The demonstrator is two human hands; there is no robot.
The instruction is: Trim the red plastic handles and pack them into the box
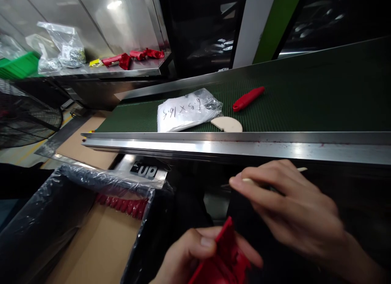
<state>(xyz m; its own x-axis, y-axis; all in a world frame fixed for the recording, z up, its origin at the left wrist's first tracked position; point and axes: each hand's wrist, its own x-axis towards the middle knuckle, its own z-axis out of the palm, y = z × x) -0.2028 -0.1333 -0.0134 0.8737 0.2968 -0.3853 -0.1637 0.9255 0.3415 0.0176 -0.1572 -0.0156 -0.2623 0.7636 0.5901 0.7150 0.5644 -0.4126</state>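
At the bottom middle, my left hand [195, 253] is wrapped round a red plastic part [224, 259], thumb on its near edge. To the right and a little higher, my right hand [287, 206] pinches a thin tool with a pale handle [250, 181]; its narrow tip points left, apart from the red part. Beyond my hands, on the green belt [284, 108], lie a red elongated piece [248, 99], a pale curved disc [227, 124] and a clear bag of white material with handwriting [186, 111].
A lined box [104, 243] holding a row of red pieces stands at lower left. The metal belt rail [214, 145] runs across. Behind left are a steel shelf [134, 72] with red parts and bags, a green bin [20, 66] and a fan [27, 113].
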